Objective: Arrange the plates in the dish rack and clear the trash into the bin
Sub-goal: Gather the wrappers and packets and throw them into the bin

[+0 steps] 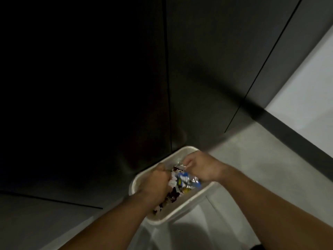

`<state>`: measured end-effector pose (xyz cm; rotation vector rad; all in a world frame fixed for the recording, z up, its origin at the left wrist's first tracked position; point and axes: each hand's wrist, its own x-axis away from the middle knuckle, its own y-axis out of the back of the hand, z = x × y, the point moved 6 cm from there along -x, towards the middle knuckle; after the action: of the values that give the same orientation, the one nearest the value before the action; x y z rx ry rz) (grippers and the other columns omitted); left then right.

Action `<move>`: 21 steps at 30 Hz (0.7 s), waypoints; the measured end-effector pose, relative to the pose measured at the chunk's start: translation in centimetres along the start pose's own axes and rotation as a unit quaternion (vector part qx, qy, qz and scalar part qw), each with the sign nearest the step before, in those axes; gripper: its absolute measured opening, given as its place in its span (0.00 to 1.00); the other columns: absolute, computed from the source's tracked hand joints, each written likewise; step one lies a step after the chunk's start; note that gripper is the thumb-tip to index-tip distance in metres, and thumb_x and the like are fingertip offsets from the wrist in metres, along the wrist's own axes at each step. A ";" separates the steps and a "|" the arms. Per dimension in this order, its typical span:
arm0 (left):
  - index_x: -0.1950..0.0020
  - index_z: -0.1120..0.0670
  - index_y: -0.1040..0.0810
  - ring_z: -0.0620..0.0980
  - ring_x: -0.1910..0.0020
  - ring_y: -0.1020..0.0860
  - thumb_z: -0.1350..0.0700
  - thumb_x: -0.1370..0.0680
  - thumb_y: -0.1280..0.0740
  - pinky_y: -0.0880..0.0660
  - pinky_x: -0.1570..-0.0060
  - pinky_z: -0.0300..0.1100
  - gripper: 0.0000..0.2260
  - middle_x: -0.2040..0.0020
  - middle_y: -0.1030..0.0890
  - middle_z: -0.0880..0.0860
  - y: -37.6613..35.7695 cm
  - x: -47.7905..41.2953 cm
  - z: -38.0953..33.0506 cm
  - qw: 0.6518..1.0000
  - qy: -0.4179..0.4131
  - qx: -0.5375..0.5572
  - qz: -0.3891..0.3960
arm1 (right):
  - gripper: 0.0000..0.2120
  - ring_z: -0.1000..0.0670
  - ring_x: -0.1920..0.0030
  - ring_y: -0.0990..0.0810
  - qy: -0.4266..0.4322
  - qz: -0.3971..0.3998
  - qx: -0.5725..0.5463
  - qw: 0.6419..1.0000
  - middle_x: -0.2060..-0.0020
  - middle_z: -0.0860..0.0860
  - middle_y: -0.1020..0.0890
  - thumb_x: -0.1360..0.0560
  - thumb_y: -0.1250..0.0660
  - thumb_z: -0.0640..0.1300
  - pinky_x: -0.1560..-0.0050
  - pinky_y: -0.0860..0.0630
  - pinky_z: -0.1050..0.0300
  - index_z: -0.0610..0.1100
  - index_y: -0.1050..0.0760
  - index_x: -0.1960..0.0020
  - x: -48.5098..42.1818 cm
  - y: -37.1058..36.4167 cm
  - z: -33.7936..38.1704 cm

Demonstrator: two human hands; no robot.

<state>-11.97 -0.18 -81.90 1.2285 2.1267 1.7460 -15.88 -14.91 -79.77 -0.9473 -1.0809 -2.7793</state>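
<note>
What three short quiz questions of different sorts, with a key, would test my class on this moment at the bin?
1. True or false: both hands are over the white bin.
2. Which hand grips the silver-and-blue wrapper? A) left hand B) right hand
3. Name what stands directly behind the bin.

Key
1. True.
2. B; its fingers pinch the top edge. The left hand is closed on other crumpled trash.
3. Dark cabinet doors.

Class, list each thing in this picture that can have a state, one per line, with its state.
Left hand: closed in a fist over the bin, down among the trash.
Right hand: fingers curled shut on a shiny wrapper.
Bin: upright, open-topped, holding trash.
Cabinet doors: closed.
</note>
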 end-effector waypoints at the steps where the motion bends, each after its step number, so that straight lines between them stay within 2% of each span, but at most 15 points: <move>1: 0.42 0.55 0.21 0.54 0.44 0.22 0.56 0.24 0.33 0.26 0.43 0.45 0.11 0.38 0.25 0.54 -1.1 -1.1 -0.2 0.999 -0.002 -0.035 0.022 | 0.08 0.56 0.58 0.19 0.012 -0.031 -0.003 0.999 0.57 0.53 0.17 0.24 0.32 0.37 0.64 0.28 0.73 0.48 0.17 0.52 0.6 1.2 0.0; 4: 0.43 0.56 0.21 0.56 0.45 0.21 0.55 0.23 0.35 0.24 0.45 0.48 0.11 0.43 0.20 0.56 -4.0 -3.1 -0.6 0.995 -0.009 -0.081 0.060 | 0.07 0.57 0.58 0.19 0.039 -0.083 0.017 0.996 0.59 0.53 0.15 0.25 0.32 0.39 0.63 0.30 0.73 0.47 0.15 0.54 2.1 3.2 0.0; 6: 0.42 0.56 0.22 0.58 0.43 0.21 0.52 0.23 0.36 0.24 0.45 0.48 0.13 0.43 0.20 0.57 -5.2 -3.5 -0.9 0.995 -0.008 -0.074 0.068 | 0.07 0.56 0.59 0.18 0.053 -0.100 0.017 0.993 0.61 0.53 0.14 0.25 0.31 0.39 0.59 0.25 0.67 0.47 0.14 0.55 3.0 3.6 0.1; 9: 0.40 0.58 0.22 0.57 0.41 0.23 0.52 0.22 0.36 0.25 0.44 0.44 0.14 0.41 0.21 0.59 -6.1 -3.8 -0.1 0.995 0.029 -0.016 0.099 | 0.07 0.55 0.59 0.17 0.055 -0.124 0.012 0.991 0.61 0.52 0.14 0.25 0.32 0.40 0.53 0.20 0.58 0.46 0.15 0.56 3.4 3.7 -0.1; 12: 0.35 0.60 0.25 0.58 0.38 0.25 0.56 0.19 0.40 0.29 0.44 0.40 0.15 0.37 0.23 0.59 -5.6 -3.2 0.9 0.989 0.027 0.000 0.145 | 0.07 0.52 0.59 0.16 0.052 -0.133 0.022 0.990 0.62 0.50 0.14 0.25 0.33 0.40 0.54 0.19 0.54 0.45 0.15 0.57 3.2 3.7 -0.3; 15: 0.35 0.57 0.26 0.56 0.39 0.25 0.54 0.19 0.40 0.31 0.49 0.38 0.14 0.36 0.23 0.55 -2.6 -2.1 1.2 0.990 -0.002 -0.004 0.138 | 0.07 0.54 0.59 0.16 0.051 -0.124 0.008 0.991 0.62 0.54 0.16 0.23 0.33 0.41 0.53 0.18 0.56 0.47 0.16 0.56 3.6 3.8 0.4; 18: 0.46 0.56 0.21 0.57 0.46 0.21 0.52 0.20 0.41 0.28 0.53 0.44 0.12 0.44 0.19 0.57 2.8 -0.2 0.0 0.994 -0.016 -0.023 0.103 | 0.07 0.56 0.56 0.18 0.059 -0.127 -0.001 0.990 0.59 0.57 0.17 0.22 0.33 0.42 0.52 0.21 0.61 0.49 0.16 0.51 5.4 4.8 2.5; 21: 0.52 0.52 0.20 0.53 0.52 0.20 0.45 0.25 0.41 0.24 0.55 0.45 0.14 0.53 0.18 0.51 10.3 3.0 -3.1 0.996 -0.074 -0.002 0.048 | 0.06 0.55 0.55 0.20 0.059 -0.154 0.004 0.986 0.60 0.57 0.19 0.24 0.32 0.45 0.53 0.23 0.60 0.51 0.17 0.51 9.4 8.2 5.4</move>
<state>-10.55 -0.58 -70.83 1.4321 2.0118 1.6382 -18.85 -15.93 -66.56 -0.6531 -1.3204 -3.0201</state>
